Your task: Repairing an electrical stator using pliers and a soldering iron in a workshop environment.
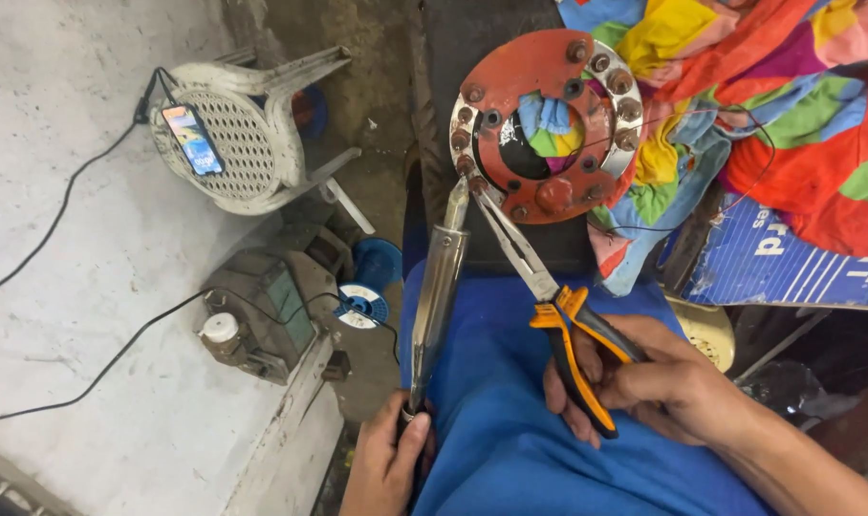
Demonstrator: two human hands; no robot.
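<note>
A red round metal plate (549,124) with rusty bolts around its rim and a hole in the middle stands on edge at upper centre. My left hand (388,463) grips the handle of a soldering iron (440,287) whose tip touches the plate's lower left rim. My right hand (644,382) holds long-nose pliers (549,306) with orange and black handles. Their jaws reach the same spot on the rim, beside the iron's tip. A thin red wire (749,119) runs from the plate across the cloth.
Blue cloth (510,420) covers my lap. A multicoloured patchwork cloth (788,105) lies behind the plate. A white plastic chair (252,134) holds a lit phone (193,139) on a cable. A spool of solder (362,304) and a boxy metal device (271,306) sit at left.
</note>
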